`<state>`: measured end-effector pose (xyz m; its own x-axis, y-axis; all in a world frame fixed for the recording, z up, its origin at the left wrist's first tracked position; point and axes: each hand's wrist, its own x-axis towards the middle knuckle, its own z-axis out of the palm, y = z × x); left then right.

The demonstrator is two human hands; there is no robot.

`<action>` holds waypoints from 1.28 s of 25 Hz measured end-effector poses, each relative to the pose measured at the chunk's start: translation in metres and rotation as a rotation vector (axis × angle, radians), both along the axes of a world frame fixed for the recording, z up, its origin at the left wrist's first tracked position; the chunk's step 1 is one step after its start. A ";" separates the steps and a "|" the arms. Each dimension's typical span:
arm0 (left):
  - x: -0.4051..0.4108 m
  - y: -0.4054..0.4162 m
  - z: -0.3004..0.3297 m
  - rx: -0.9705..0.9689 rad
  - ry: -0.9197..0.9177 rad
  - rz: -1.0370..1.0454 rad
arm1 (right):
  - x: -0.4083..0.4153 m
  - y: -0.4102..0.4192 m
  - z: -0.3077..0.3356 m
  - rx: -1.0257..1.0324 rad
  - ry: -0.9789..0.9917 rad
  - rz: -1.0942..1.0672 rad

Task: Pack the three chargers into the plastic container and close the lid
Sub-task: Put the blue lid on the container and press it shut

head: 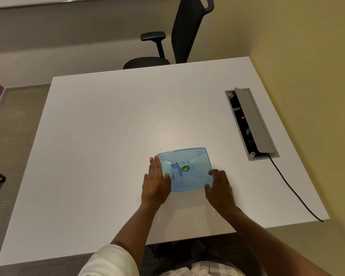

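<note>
Translucent blue plastic container [184, 169] sits lidded on the white surface [108, 136], chargers [175, 169] visible inside. Left hand [155, 183] and right hand [219, 186] lie flat, no grip. Uneven pressing might leave a corner unsealed or skid it.

Lidded container [189, 162] on table [108, 136], socket box [251, 124] right.

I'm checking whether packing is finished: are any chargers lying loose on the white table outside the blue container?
No, the table shows none loose; chargers show only through the lid.
</note>
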<state>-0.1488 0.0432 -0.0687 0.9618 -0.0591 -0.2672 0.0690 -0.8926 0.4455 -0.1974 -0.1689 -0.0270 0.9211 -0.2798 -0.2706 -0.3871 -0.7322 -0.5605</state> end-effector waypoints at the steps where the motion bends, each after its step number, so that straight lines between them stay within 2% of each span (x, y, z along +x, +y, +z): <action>1: 0.001 -0.001 0.001 0.008 0.007 -0.002 | 0.000 0.000 0.000 -0.006 0.003 0.005; 6: 0.006 -0.003 0.006 0.054 -0.055 -0.048 | 0.004 0.004 0.002 -0.070 -0.083 0.028; 11: 0.023 -0.024 0.006 0.036 -0.106 -0.131 | 0.045 0.015 -0.002 -0.151 -0.230 0.201; 15: 0.019 -0.029 -0.006 0.144 -0.182 -0.188 | 0.066 0.019 -0.020 -0.203 -0.175 0.321; 19: 0.017 -0.027 -0.007 0.113 -0.239 -0.162 | 0.060 0.017 -0.038 -0.192 -0.174 0.352; 25: 0.018 -0.028 -0.012 0.090 -0.169 -0.109 | 0.056 0.014 -0.043 -0.196 -0.240 0.354; 32: 0.016 -0.027 -0.024 0.150 -0.201 -0.112 | 0.057 0.013 -0.053 -0.261 -0.254 0.375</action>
